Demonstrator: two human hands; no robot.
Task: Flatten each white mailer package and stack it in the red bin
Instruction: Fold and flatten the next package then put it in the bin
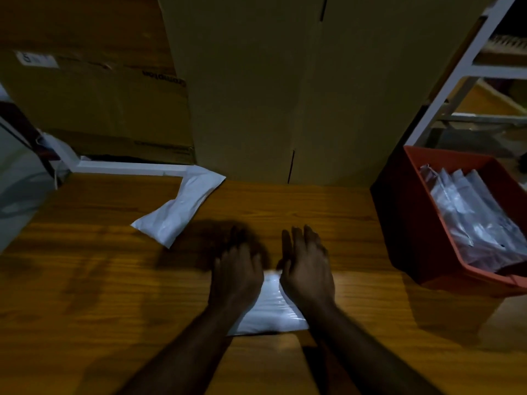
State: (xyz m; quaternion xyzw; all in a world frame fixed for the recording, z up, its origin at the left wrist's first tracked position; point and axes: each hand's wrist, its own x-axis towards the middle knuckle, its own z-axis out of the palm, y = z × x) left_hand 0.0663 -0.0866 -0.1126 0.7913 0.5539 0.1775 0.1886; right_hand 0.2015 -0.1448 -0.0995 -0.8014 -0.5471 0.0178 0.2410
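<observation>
White mailer package [271, 312] lies flat on the wooden table [85, 280] toward 6 o'clock in the view, mostly covered by both hands. The left hand [236, 275] rests palm down on the package's 9 o'clock side, fingers stretched out toward 12 o'clock; it is blurred, so its fingertips are hard to make out. The right hand [306, 269] lies palm down on the 3 o'clock side, fingers straight and slightly spread, reaching past the package's far edge onto the table. Neither hand curls around anything; both press with flat fingers. Between the wrists the glossy near half of the package shows. A second white mailer [179, 209] lies on the table toward 10 o'clock from the hands, puffy, angled and apart from them. At 3 o'clock the red bin [413, 238] sits on the table's edge, holding a stack of mailers [467, 218] that lean against one another. A tall cardboard box [271, 95] stands at 12 o'clock, a lower carton [99, 109] at 11 o'clock, and a white shelf frame [462, 67] rises at 2 o'clock behind the bin.
</observation>
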